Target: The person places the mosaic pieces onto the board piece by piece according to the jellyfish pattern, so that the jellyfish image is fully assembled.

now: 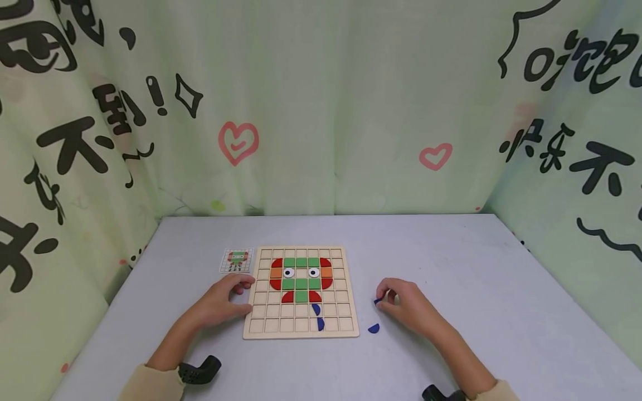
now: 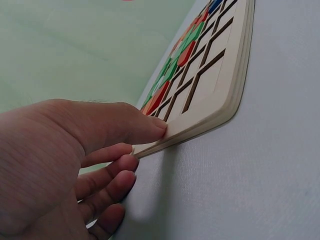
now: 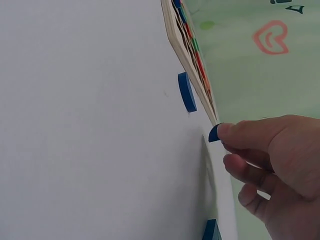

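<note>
My left hand (image 1: 225, 301) touches the left edge of a wooden grid board (image 1: 266, 328); thumb and index finger lie apart along that edge. In the left wrist view, its thumb tip rests on the frame near a corner. My right hand (image 1: 408, 306) pinches a small blue piece (image 3: 214, 134) between thumb and fingers, right of the board and just above the table. Below it lies a blue half-round piece (image 1: 373, 328). Two blue pieces sit in the board's lower cells, the upper one (image 1: 316, 309) tilted. Red, orange and green pieces with two eye tiles (image 1: 301, 281) fill the upper cells.
A small picture card (image 1: 237, 260) with a coloured grid figure lies beside the board's upper left corner. Another blue piece (image 3: 212, 230) shows at the right wrist view's bottom edge. A printed curtain (image 1: 331, 111) stands behind the white table (image 1: 426, 245).
</note>
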Demonstrator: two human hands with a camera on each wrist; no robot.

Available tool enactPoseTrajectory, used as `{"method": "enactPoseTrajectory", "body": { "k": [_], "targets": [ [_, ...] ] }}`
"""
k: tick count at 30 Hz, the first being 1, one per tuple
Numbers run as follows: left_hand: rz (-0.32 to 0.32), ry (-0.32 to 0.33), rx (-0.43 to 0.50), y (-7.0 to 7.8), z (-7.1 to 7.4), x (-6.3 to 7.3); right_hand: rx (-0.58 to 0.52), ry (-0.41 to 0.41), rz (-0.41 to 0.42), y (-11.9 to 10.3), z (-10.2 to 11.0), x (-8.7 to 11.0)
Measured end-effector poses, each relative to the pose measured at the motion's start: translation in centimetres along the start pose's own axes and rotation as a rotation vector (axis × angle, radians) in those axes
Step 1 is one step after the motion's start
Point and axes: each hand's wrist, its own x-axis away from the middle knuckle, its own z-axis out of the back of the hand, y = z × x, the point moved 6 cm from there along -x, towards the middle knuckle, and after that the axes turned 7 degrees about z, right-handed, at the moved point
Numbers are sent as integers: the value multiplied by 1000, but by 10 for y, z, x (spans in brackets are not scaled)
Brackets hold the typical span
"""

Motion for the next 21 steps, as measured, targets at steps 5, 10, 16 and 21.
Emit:
{"method": "enactPoseTrajectory", "body": {
  "k": [5, 10, 16, 21],
  "targets": [
    [-3, 0, -2, 0, 0, 0, 11, -79, 7, 1, -3, 0],
    [-1, 3, -8, 0, 0, 0, 26, -131, 56, -1, -2, 2],
    [-3, 2, -9, 1, 0, 0, 1, -147, 66, -1, -4, 2],
    [-11, -1, -5, 0, 0, 0, 20, -130, 49, -1, -6, 0]
  ]
}}
